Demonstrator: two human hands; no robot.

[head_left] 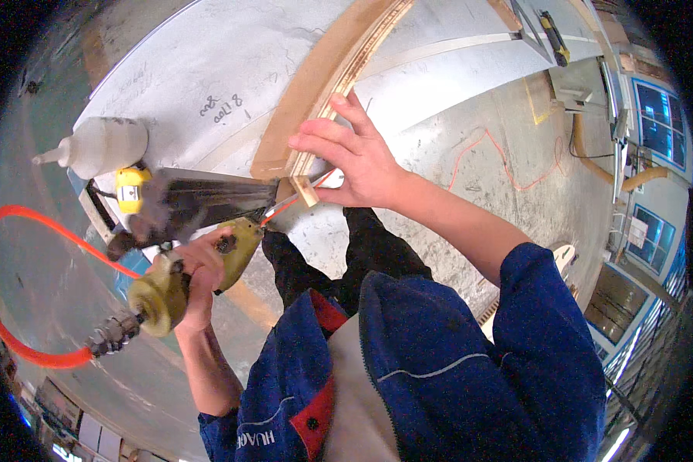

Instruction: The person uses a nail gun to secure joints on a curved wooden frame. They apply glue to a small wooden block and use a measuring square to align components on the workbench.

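Left hand (199,277) wrapped round nail gun (241,254), orange hose (54,359) looping out left. Right hand (362,158) — thumb and fingers pinching the near end of wooden strip (316,73), which runs across white panel (165,73) toward its far edge. White bottle (115,145) by panel's left edge — wide gap to strip.
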